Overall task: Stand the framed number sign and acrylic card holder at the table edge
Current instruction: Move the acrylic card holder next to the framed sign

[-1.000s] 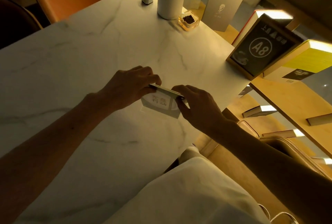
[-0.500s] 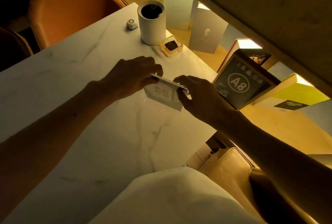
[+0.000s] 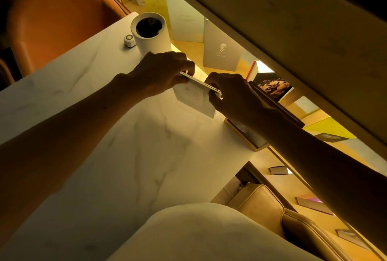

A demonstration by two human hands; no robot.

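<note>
Both your hands pinch the card holder [image 3: 195,98] by its top edge. Your left hand [image 3: 161,72] grips one end, your right hand [image 3: 232,95] the other, just beside the number sign [image 3: 247,133].

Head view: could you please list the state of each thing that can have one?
acrylic card holder: upright near the table edge, gripped at both ends
left hand: closed on its top left end
right hand: closed on its right end
framed number sign: standing at the edge, mostly hidden
white cylinder: upright, top open

both hands [image 3: 163,72] gripping acrylic card holder [image 3: 194,98]
</note>
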